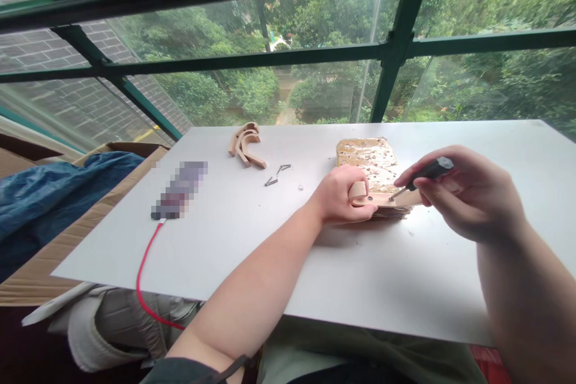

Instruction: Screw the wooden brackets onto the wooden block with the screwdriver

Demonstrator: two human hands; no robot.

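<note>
**Screwdriver tip at a wooden block**

Forearms come in from the bottom edge and cross a white table (pixel 252 252). The right hand (pixel 468 198) is closed around a screwdriver (pixel 423 175), with thumb and fingers wrapped over its handle. The tool is short, with a black handle capped in grey and a thin metal shaft. Its long axis slants from the handle, up at the fingertips, down and to the left. The tip sits just left of the right hand, on pale wood at the near end of a slab (pixel 369 159). Whether a screw is under the tip cannot be told.

The left hand (pixel 344 195) is clamped on a small block (pixel 359 191), with the fingers curled over its top and the thumb beneath. The block is light tan and rounded, and it rests on the slab's near edge between the two hands. A dark spot shows on the wood just beside the left fingertips.

The slab is rectangular and brownish, its top speckled with holes or marks. Its long side runs away from the hands toward the window.

Left of the left hand and apart from it lie loose screws (pixel 271 180) and a small ring (pixel 300 188). Farther off the same way are curved wooden pieces (pixel 246 144). Well left of those is a blurred object (pixel 180 189) with a red cable (pixel 144 276) trailing off the table edge.
</note>
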